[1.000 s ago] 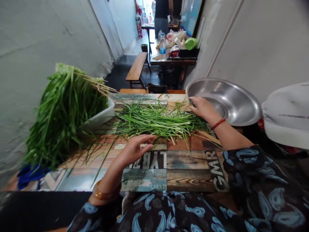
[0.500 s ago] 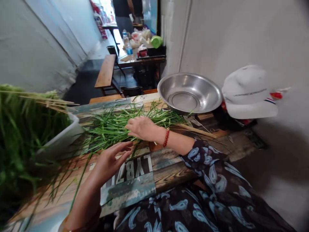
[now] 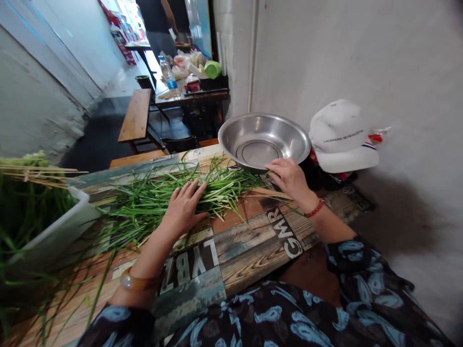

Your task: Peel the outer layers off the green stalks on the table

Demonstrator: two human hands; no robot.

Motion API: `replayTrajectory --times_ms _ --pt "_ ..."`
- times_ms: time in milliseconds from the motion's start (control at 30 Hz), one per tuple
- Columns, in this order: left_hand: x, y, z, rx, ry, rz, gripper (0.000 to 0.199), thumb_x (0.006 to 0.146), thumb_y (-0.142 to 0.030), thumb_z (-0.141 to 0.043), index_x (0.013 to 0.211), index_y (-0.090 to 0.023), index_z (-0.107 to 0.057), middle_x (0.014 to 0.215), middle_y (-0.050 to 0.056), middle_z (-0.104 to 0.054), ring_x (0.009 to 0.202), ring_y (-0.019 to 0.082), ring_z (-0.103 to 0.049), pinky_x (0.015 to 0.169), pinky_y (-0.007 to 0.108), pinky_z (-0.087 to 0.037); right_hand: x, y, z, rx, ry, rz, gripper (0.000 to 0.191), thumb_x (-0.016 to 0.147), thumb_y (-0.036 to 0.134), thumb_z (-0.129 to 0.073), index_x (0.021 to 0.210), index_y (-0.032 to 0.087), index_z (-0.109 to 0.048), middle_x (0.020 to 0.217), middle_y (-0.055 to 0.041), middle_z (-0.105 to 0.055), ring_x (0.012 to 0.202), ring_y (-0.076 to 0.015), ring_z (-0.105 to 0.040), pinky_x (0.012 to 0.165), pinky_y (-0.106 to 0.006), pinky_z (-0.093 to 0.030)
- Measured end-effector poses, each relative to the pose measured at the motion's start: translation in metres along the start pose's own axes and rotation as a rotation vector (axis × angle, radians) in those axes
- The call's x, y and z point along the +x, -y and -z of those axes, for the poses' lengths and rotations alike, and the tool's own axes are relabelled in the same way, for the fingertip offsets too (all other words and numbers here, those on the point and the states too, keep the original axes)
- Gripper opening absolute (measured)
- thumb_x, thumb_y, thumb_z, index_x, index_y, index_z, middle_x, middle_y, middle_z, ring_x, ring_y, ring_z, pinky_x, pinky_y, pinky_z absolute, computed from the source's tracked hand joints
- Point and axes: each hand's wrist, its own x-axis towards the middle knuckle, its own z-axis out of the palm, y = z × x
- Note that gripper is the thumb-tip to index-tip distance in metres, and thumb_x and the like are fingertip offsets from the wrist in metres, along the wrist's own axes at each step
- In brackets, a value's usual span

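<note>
Garlic chives (image 3: pixel 227 190), long green leaves with pale stems, lie in a loose spread pile on the wood-patterned table (image 3: pixel 253 241). My left hand (image 3: pixel 185 205) rests on the middle of this pile, fingers apart and palm down. At the pile's right end, in front of the steel basin (image 3: pixel 262 135), is my right hand (image 3: pixel 287 178). Its fingers are curled together near the basin's rim; a bit of green shows by the fingertips, but what they hold is hidden. The basin's visible inside is bare metal.
A white tub (image 3: pixel 54 231) heaped with greens stands at the left, thin sticks (image 3: pixel 39 174) lying across it. Straw-like strips (image 3: pixel 269 193) lie by my right hand. A white cap (image 3: pixel 340 137) sits right of the basin. Beyond are a bench (image 3: pixel 135 115) and a person (image 3: pixel 157 26).
My right hand has moved right, from the middle of the chives to the front of the basin. My left hand has come forward onto the pile. The view has shifted right.
</note>
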Motion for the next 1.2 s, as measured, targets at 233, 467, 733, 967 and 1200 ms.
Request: replayTrajectory --times_ms 233,467,733,967,1200 --pt "-0.011 0.011 -0.012 0.042 -0.005 -0.051 0.079 0.084 -0.044 -0.065 0.153 -0.021 -0.033 0.144 0.017 -0.055 0.131 0.034 -0.053 0.113 0.052 -0.035 0.014 0.098 -0.046 0.45 -0.073 0.207 0.033 0.103 0.026 -0.039 0.116 0.021 -0.069 0.119 -0.009 -0.07 0.116 -0.0179 -0.063 0.104 -0.034 -0.05" --pt "-0.035 0.017 -0.026 -0.013 -0.074 -0.054 0.074 0.086 -0.038 -0.062 0.15 -0.013 -0.036 0.141 0.02 -0.057 0.129 0.033 -0.054 0.111 0.05 -0.039 -0.005 0.127 -0.047 0.603 0.292 0.408 0.037 0.098 0.024 -0.049 0.133 0.023 -0.056 0.142 -0.009 -0.058 0.131 -0.0195 -0.054 0.112 -0.038 -0.046" --pt "-0.023 0.015 -0.024 0.015 -0.043 0.066 0.065 0.088 -0.033 -0.054 0.149 -0.014 -0.041 0.141 0.018 -0.056 0.128 0.036 -0.052 0.106 0.049 -0.04 -0.026 0.028 -0.037 1.322 -0.083 -0.73 0.031 0.087 0.048 -0.065 0.1 0.02 -0.063 0.094 -0.0052 -0.075 0.07 -0.013 -0.072 0.053 -0.021 -0.053" --pt "-0.02 0.008 -0.021 0.06 -0.023 0.094 0.066 0.087 -0.03 -0.054 0.149 -0.015 -0.039 0.142 0.017 -0.056 0.129 0.036 -0.051 0.105 0.049 -0.04 0.018 -0.008 -0.042 1.369 -0.347 -0.945 0.028 0.094 0.035 -0.058 0.074 0.015 -0.057 0.069 -0.005 -0.072 0.056 -0.0099 -0.067 0.046 -0.017 -0.046" --pt "-0.025 0.012 -0.026 0.022 -0.041 0.084 0.069 0.083 -0.029 -0.058 0.148 -0.016 -0.038 0.141 0.017 -0.055 0.13 0.035 -0.05 0.108 0.049 -0.039 0.037 -0.069 -0.048 1.057 -0.397 -0.921 0.033 0.102 0.032 -0.038 0.08 0.015 -0.056 0.073 -0.0051 -0.07 0.054 -0.0078 -0.062 0.046 -0.017 -0.041"
